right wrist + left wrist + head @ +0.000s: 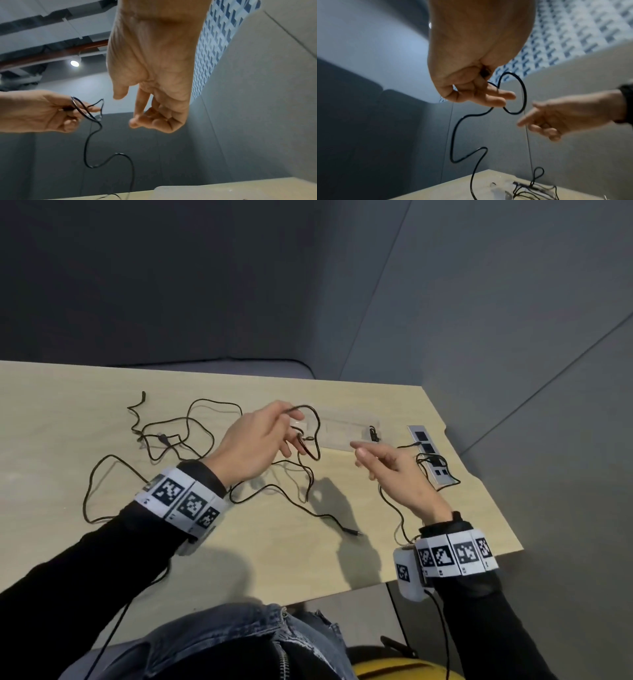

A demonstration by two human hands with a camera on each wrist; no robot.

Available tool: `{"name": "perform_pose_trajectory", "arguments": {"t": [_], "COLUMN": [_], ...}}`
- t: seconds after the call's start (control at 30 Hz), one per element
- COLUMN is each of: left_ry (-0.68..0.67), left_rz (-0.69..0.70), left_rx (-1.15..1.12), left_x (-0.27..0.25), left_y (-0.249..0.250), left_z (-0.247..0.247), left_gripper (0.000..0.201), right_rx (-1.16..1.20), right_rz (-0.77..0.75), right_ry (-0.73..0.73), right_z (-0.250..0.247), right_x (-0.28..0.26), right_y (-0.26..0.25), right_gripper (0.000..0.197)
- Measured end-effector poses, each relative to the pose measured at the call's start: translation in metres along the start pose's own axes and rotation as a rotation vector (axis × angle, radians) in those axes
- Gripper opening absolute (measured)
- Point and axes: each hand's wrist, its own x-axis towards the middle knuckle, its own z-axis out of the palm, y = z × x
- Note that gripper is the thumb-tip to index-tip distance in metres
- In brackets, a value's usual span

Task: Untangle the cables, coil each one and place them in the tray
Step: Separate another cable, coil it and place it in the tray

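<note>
A person's left hand (255, 445), raised above a wooden table (51, 419), pinches a small loop of black cable (310, 436) between thumb and fingers; the cable trails down to the tabletop. At the hand's 3 o'clock, the right hand (394, 470) hangs empty, fingers loosely curled, index extended toward the loop. More cable sprawls tangled at 9 o'clock. A clear tray (342, 431) lies at 12 o'clock, beside a socket strip (430, 453).

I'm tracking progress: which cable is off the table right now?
The cable looped in the left hand, pinched above the tray. The other cables lie slack on the table.
</note>
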Motion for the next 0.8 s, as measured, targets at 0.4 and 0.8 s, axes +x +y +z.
{"name": "perform_pose_trajectory", "arguments": {"t": [0.4, 0.8], "left_ry": [-0.153, -0.258], "left_rz": [-0.091, -0.240], "left_rx": [-0.017, -0.671], "left_x": [-0.007, -0.004], "left_y": [0.003, 0.003], "left_z": [0.005, 0.003], "left_gripper": [0.020, 0.016], "right_rx": [0.160, 1.048], "right_rz": [-0.061, 0.217], "right_ry": [0.001, -0.090], "right_z": [0.052, 0.029], "right_x": [0.025, 0.017], "right_y": [-0.013, -0.028], "right_gripper": [0.004, 0.009]}}
